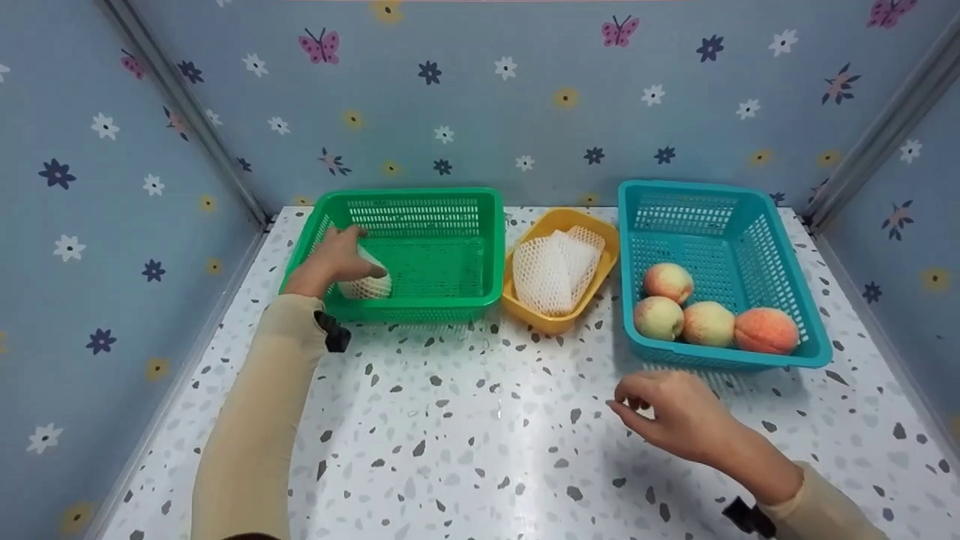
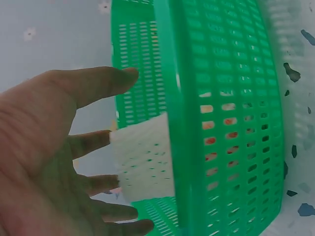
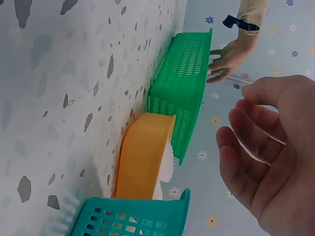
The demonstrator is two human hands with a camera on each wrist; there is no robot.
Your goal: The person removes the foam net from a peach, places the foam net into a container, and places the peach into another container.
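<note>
My left hand (image 1: 341, 259) reaches over the left end of the green basket (image 1: 442, 302), its fingers spread. Below it a peach in a white foam net (image 1: 369, 286) sits at the basket's front left corner. In the left wrist view the thumb stands apart from the white foam net (image 2: 142, 162), with the fingertips beside it. Orange-red fruit (image 2: 210, 141) shows through the basket's slots. My right hand (image 1: 679, 416) hovers in front of the blue basket (image 1: 750, 358), fingers loosely curled and holding nothing. It hangs loosely at the right edge of the right wrist view too.
Between the two baskets stands a small yellow basket (image 1: 551, 324) with white foam nets (image 1: 559, 270) in it. Several bare peaches (image 1: 709, 324) lie along the front and left of the blue basket. Patterned walls (image 1: 480, 97) enclose the speckled table (image 1: 465, 450) at the back and sides.
</note>
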